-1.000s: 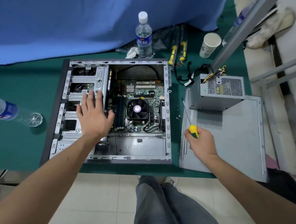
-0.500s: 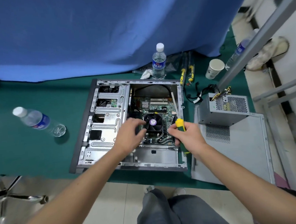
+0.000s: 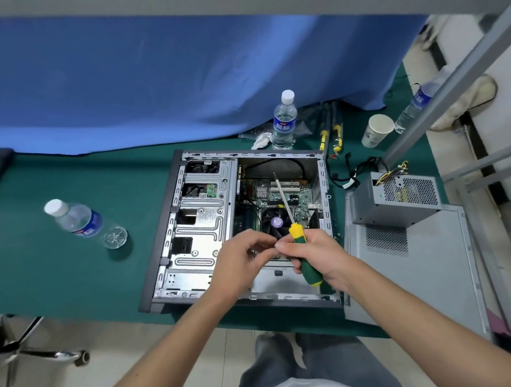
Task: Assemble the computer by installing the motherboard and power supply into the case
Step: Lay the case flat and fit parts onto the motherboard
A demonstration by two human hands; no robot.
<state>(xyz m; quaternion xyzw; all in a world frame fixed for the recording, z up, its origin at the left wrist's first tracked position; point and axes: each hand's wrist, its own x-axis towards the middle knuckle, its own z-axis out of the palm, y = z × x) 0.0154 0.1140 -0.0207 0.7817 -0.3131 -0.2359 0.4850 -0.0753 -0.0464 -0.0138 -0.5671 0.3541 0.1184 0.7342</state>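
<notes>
- The green and yellow handle of a screwdriver (image 3: 302, 251) is gripped in the curled fingers of the right hand (image 3: 315, 254), with the shaft pointing away over the open case (image 3: 172, 228).
- The left hand (image 3: 240, 260) is held just beside the right, its thumb and fingertips pinched together; whether something small, such as a screw, is held there cannot be told.
- The motherboard (image 3: 281, 194) is seen lying inside the case, so that part is judged placed; whether it is already screwed down cannot be told.
- The power supply (image 3: 398, 199) is found outside the case, standing on the detached side panel (image 3: 417, 273) to the right, with its cables loose.
- Installing the power supply is judged to be left, so the task is judged roughly half done.
</notes>
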